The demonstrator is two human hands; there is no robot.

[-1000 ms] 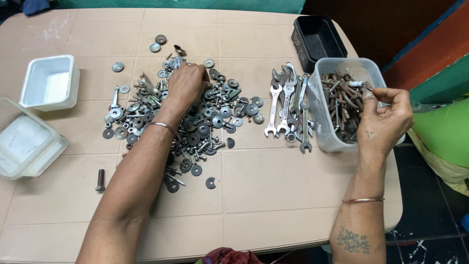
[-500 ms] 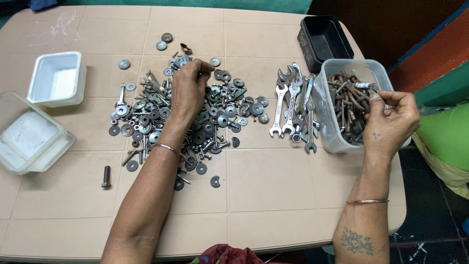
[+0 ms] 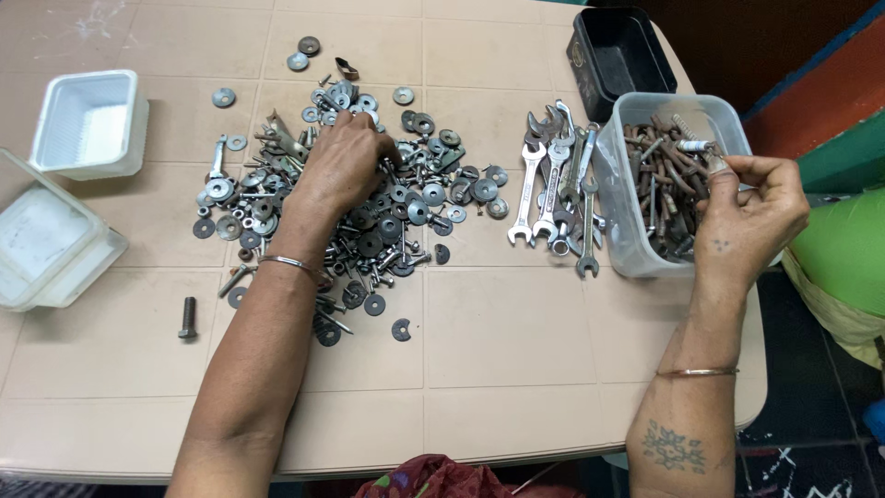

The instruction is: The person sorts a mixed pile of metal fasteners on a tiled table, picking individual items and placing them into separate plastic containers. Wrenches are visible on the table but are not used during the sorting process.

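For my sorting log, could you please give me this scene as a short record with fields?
surface: beige table
left hand: palm down on the pile of washers, nuts and bolts
right hand: pinching a small bolt over the clear tub of rusty bolts
between pile and tub: wrenches
far right: black box
far left: two white trays
lone item: dark bolt near the left edge

No packages, labels, signs or screens in view.
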